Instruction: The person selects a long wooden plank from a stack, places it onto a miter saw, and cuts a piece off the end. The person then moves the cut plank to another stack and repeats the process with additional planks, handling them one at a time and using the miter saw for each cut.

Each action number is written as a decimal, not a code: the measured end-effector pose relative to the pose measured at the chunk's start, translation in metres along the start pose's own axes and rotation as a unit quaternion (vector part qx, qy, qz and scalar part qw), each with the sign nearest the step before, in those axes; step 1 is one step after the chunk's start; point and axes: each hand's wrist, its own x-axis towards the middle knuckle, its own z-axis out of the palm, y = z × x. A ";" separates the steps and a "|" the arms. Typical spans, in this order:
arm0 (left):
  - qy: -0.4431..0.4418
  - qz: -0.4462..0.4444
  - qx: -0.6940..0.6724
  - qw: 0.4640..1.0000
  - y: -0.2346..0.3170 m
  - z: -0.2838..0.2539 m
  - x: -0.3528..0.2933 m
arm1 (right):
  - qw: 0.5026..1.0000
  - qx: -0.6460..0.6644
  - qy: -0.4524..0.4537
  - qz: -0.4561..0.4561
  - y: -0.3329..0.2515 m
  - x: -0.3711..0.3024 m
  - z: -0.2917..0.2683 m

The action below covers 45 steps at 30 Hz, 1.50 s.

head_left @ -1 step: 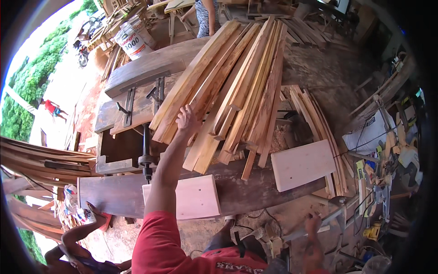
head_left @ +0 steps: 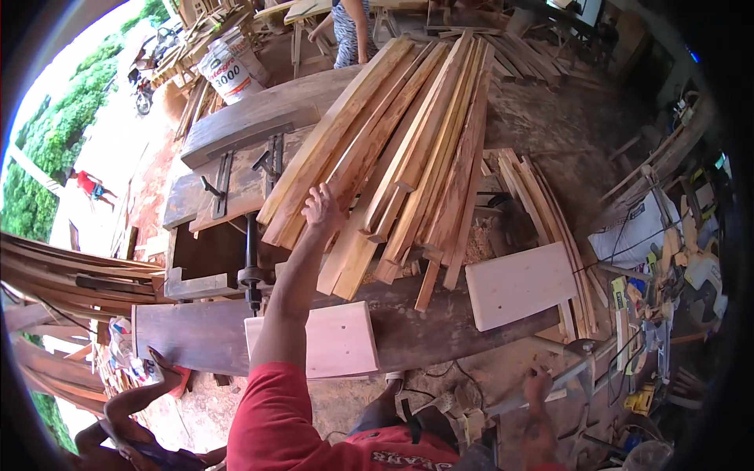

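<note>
My left hand (head_left: 322, 208) reaches forward to a fanned pile of rough-sawn wooden planks. Its curled fingers are on the near part of a brown-edged wooden plank (head_left: 357, 157), left of the middle of the pile. My right hand (head_left: 538, 385) hangs low at the right, away from the pile, with its fingers folded in. Whatever it may hold is too small to make out. Beneath the planks' near ends runs a long dark board (head_left: 204, 337). Two pale, smooth boards lie on it: one (head_left: 342, 337) beside my left forearm, the other (head_left: 522, 286) farther right.
A bench with metal clamps (head_left: 224, 184) stands left of the pile. Another person's hand (head_left: 163, 365) touches the dark board's left end. Someone in patterned clothing (head_left: 351, 31) stands beyond the planks. Tools and cables crowd the right, near a yellow tool (head_left: 640, 399).
</note>
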 end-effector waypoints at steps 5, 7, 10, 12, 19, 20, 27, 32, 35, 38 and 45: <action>0.005 0.003 -0.010 1.000 -0.031 0.024 0.006 | 1.000 0.011 0.010 -0.012 -0.003 -0.001 0.007; -0.025 0.033 -0.038 0.998 -0.036 0.018 0.005 | 1.000 0.012 0.009 -0.011 -0.001 -0.001 0.004; -0.005 0.012 -0.096 0.995 -0.078 0.016 0.010 | 0.999 0.030 -0.001 -0.014 -0.012 0.002 0.003; 0.036 0.012 -0.101 0.994 -0.088 0.018 -0.004 | 0.999 0.031 -0.006 -0.007 -0.010 0.003 -0.001; 0.112 0.006 -0.200 0.973 -0.096 0.018 -0.001 | 0.999 0.003 -0.030 0.017 -0.018 0.004 -0.007; 0.095 0.019 -0.208 0.973 -0.091 0.018 0.004 | 0.999 0.000 -0.035 0.010 -0.019 0.004 -0.007; -0.040 -0.027 -0.267 0.962 -0.072 0.029 0.023 | 0.999 -0.031 -0.018 -0.027 -0.016 0.004 0.002; 0.053 0.013 -0.221 0.974 -0.084 0.015 0.011 | 0.999 -0.030 -0.020 -0.018 0.000 0.002 0.008; 0.072 0.033 -0.206 0.975 -0.132 0.002 -0.037 | 0.999 -0.034 -0.022 0.000 -0.012 -0.002 -0.003; 0.083 -0.042 -0.121 0.988 -0.175 0.014 -0.111 | 0.998 -0.044 -0.033 -0.001 -0.010 0.002 0.001; 0.078 -0.060 -0.185 0.978 -0.206 0.027 -0.149 | 0.995 -0.084 -0.045 -0.034 0.003 0.013 0.006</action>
